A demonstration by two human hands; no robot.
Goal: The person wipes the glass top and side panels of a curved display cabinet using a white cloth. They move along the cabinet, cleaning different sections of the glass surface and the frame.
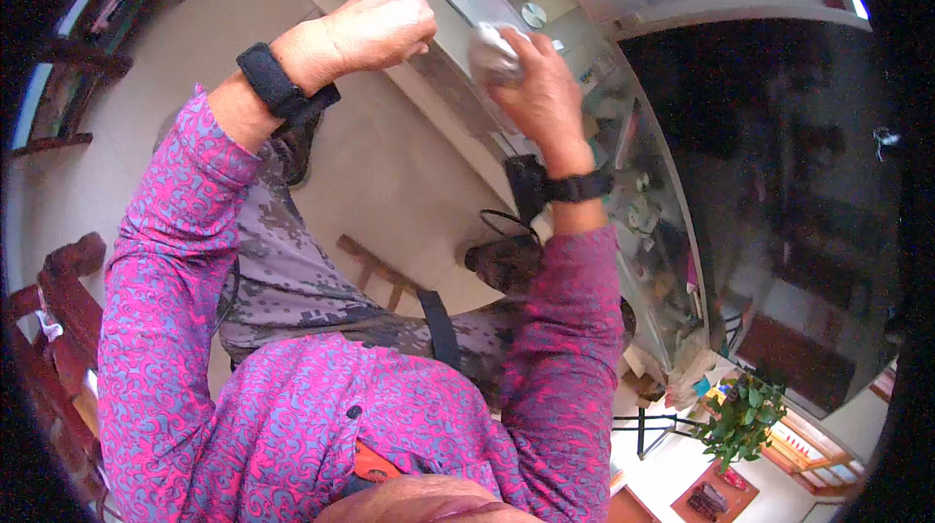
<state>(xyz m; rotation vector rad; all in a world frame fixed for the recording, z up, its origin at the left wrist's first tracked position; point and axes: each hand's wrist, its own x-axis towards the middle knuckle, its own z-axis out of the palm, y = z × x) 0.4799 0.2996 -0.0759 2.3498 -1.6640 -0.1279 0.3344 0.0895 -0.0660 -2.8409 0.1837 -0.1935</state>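
R hand fingers grip crumpled cloth on glass cabinet — L hand fisted, empty.

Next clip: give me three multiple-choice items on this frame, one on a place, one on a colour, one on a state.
1. Where is the crumpled cloth?
A. on the floor
B. in the right hand, against the glass cabinet
C. on the wooden chair

2. What colour are the wrist straps?
A. black
B. white
C. yellow

3. How is the left hand?
A. flat and open
B. closed in a fist
C. out of view

Answers: 1 B, the right hand presses it to the glass cabinet. 2 A, both wrist straps show black. 3 B, the left hand has its fingers curled shut.
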